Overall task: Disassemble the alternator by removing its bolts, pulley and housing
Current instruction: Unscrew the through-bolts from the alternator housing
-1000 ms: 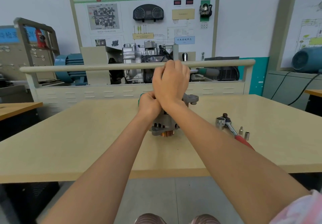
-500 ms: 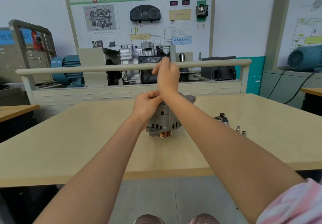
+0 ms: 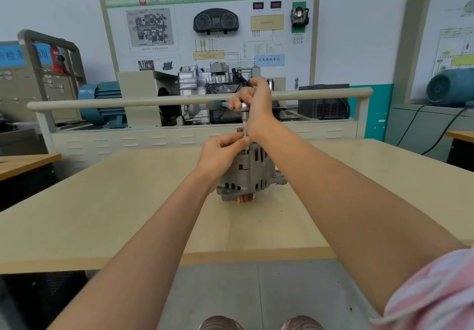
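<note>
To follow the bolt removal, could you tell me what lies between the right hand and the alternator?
In the head view, a thin metal extension bar runs from the right hand down to the alternator.

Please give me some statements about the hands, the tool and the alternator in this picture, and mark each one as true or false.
1. The alternator stands on the table with its pulley at the bottom. True.
2. The right hand grips the ratchet above the alternator. True.
3. The left hand lies flat on the table. False: its fingers pinch the thin extension just above the alternator.
4. The ratchet's shaft is horizontal. False: it points straight down into the top of the alternator.
</note>
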Tool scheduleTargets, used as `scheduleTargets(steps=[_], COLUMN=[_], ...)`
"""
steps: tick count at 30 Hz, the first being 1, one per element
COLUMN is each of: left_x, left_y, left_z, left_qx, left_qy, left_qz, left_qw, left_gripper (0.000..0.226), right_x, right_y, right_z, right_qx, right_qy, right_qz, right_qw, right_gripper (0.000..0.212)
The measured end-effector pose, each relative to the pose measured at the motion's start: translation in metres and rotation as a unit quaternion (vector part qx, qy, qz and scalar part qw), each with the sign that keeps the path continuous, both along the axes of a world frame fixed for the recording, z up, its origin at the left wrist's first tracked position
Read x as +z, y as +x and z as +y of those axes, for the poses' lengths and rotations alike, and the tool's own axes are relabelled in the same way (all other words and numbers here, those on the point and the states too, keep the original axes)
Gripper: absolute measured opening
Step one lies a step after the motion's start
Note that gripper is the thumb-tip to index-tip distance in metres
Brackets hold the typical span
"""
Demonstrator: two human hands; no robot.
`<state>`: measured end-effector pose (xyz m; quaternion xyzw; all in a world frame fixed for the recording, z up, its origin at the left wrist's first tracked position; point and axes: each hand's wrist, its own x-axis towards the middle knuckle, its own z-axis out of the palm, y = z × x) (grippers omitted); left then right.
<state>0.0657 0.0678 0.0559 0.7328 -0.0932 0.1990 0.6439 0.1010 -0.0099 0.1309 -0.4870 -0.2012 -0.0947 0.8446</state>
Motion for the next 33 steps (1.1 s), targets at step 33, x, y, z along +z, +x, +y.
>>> scheduleTargets(steps=[33], left_x=[0.001], left_y=[-0.001], left_z=[-0.002], left_qx=[0.078], left_qy=[0.018], left_qz=[0.022], left_qw=[0.997], left_gripper=[0.028], right_x=[-0.037], right_y=[-0.007], right_z=[0.012], right_qx=[-0.536], right_qy=[-0.51], right_qz=[-0.272], right_qw=[0.615], right_gripper=[0.032])
